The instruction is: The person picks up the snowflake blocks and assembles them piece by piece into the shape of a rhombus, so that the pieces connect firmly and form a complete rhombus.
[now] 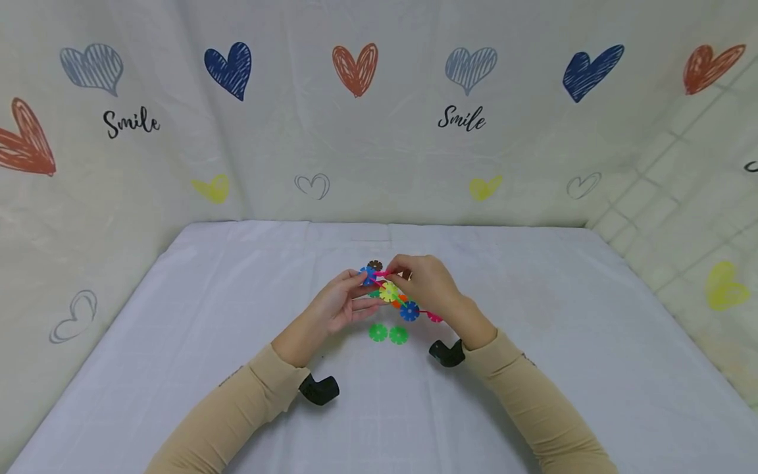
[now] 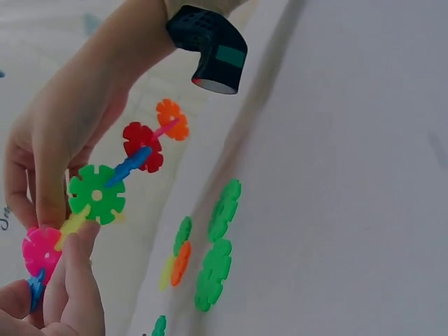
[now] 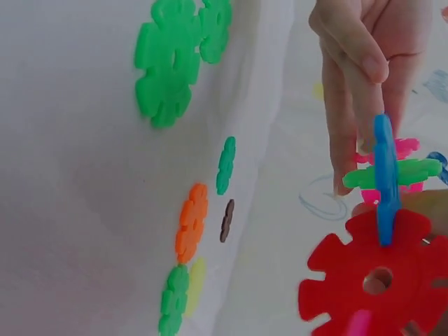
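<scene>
A chain of interlocking flower-shaped plastic discs hangs between both hands above the cloth. My left hand (image 1: 340,301) pinches the chain's blue end disc (image 2: 36,288). Fingers of my right hand (image 1: 428,282) grip the pink disc (image 2: 40,246) slotted beside it. From there the chain runs through a yellow disc (image 1: 388,291), a green disc (image 2: 96,194), a blue disc (image 1: 409,311) and a red disc (image 3: 378,280) to an orange disc (image 2: 173,119). In the right wrist view, the red disc partly hides the right hand.
Two green discs (image 1: 378,332) lie side by side on the white cloth (image 1: 379,421) nearer the body. Beyond them are loose discs: orange (image 3: 191,224), yellow (image 3: 197,285), brown (image 1: 375,265) and more green (image 3: 226,165). A heart-printed curtain (image 1: 391,145) stands behind the table.
</scene>
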{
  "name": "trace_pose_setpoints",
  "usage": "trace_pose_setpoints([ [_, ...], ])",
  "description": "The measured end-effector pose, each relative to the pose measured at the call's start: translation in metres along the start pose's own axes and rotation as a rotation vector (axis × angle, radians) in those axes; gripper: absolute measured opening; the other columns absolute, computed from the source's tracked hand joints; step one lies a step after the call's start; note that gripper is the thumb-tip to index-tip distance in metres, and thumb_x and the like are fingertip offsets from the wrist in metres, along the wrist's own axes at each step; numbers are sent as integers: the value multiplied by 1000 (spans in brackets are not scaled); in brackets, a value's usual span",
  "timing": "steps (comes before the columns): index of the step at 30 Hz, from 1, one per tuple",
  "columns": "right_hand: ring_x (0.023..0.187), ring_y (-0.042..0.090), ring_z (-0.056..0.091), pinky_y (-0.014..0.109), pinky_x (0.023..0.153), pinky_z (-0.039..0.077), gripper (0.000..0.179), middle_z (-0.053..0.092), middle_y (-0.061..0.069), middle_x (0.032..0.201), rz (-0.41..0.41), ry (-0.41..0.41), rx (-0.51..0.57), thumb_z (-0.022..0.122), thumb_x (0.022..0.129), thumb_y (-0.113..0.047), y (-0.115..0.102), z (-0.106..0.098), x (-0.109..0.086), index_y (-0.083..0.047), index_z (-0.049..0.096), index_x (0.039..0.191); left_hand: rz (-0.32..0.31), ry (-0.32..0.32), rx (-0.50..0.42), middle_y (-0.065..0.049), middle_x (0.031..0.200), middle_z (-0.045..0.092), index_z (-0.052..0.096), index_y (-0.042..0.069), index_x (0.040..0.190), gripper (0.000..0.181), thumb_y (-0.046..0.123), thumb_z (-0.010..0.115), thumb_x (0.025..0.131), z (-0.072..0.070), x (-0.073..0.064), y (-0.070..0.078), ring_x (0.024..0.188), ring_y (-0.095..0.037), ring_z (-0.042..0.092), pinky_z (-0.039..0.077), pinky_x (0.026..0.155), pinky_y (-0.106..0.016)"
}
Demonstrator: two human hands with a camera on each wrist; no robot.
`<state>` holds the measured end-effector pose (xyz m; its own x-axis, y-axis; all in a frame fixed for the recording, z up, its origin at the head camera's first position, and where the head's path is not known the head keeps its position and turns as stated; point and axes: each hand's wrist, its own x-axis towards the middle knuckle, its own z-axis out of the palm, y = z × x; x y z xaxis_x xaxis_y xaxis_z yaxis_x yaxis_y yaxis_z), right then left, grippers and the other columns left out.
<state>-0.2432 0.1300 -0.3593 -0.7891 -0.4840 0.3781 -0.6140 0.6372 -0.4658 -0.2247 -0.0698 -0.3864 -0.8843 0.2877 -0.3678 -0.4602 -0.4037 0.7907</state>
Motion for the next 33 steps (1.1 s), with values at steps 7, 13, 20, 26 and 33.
trace_pose_setpoints([
  [7, 67, 17, 64, 32, 65, 56, 7, 74, 6, 83, -79, 31, 4, 77, 89, 1, 3, 4, -4, -5, 74, 88, -29, -9, 35, -7, 101, 74, 47, 13, 96, 16, 20, 52, 109, -1, 2, 1, 83, -27, 77, 60, 78, -38],
  [13, 66, 18, 66, 32, 64, 57, 9, 74, 7, 81, -160, 58, 48, 77, 88, 5, 7, 5, -3, -3, 74, 85, -67, -41, 61, -7, 98, 74, 47, 14, 96, 15, 21, 51, 110, -3, 1, 5, 82, -26, 77, 61, 74, -37],
  [20, 68, 18, 66, 30, 64, 56, 7, 75, 5, 83, -149, 41, 26, 79, 88, 1, 1, 0, -1, -4, 75, 88, -62, -71, 95, -6, 102, 75, 48, 12, 100, 15, 22, 48, 111, -3, -1, 8, 84, -23, 76, 49, 92, -48],
  [26, 71, 15, 64, 29, 65, 53, 6, 74, 0, 83, -67, -30, 11, 80, 90, -8, -3, -2, -1, -7, 75, 93, -89, -71, 95, -5, 108, 72, 52, 10, 115, 16, 25, 47, 111, -6, 3, 4, 84, -22, 76, 51, 91, -45],
  [33, 73, 14, 64, 28, 66, 52, 7, 73, -1, 83, 3, -98, -20, 78, 92, -13, -8, -3, 2, -8, 75, 97, -115, -55, 86, -11, 121, 67, 58, 9, 129, 31, 32, 54, 108, -4, 5, 3, 86, -24, 75, 57, 85, -39],
])
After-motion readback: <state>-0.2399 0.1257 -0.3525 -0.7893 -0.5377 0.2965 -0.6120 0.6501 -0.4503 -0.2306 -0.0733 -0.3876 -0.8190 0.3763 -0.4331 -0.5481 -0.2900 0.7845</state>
